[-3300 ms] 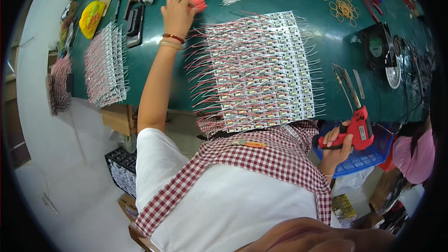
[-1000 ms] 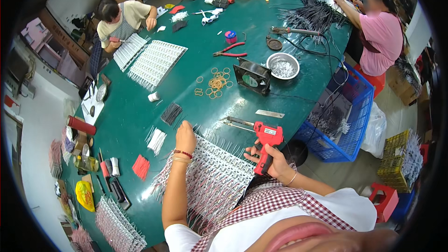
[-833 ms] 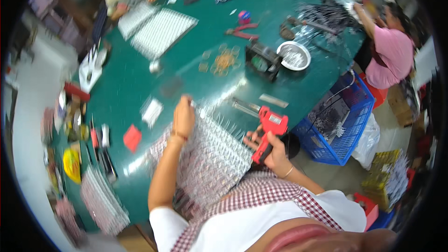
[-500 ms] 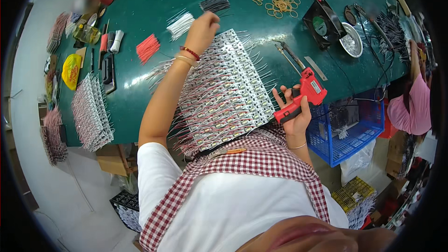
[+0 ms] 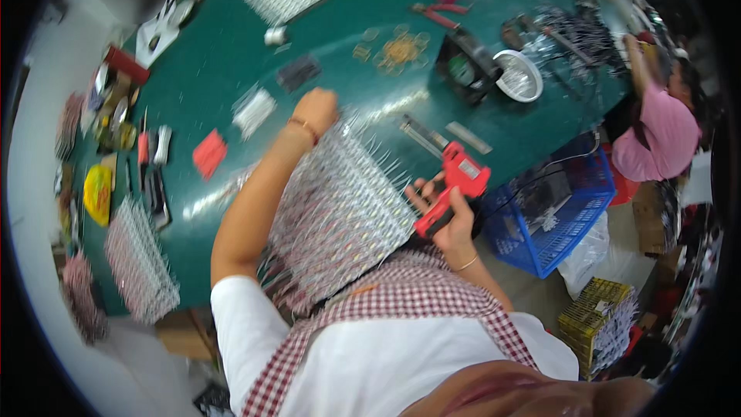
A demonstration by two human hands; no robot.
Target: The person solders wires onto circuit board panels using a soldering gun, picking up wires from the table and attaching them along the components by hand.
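Observation:
A panel of white circuit boards with many thin wires [image 5: 340,201] lies on the near edge of the table, against my apron. My left hand [image 5: 316,110] is closed just above the panel's far left corner; whatever its fingers hold is hidden. At the panel's right side, my right hand [image 5: 454,220] is wrapped round the handle of a red soldering gun [image 5: 465,170]. The gun's metal tip points away over the table. Beyond my left hand lie bundles of white wires [image 5: 253,112] and black wires [image 5: 299,72], with red wires [image 5: 209,154] farther left.
Rubber bands [image 5: 401,50], a black fan [image 5: 465,68] and a white bowl [image 5: 519,77] lie farther back. A metal ruler [image 5: 469,138] lies past the gun. Wired panels [image 5: 139,262] stand left. A blue crate [image 5: 540,232] is at right; a person in pink [image 5: 660,139] sits beyond.
The whole view has shifted and tilted, bringing the far white panels into sight. My left hand has come slightly closer to the panel's far corner. The soldering gun stays in my right hand.

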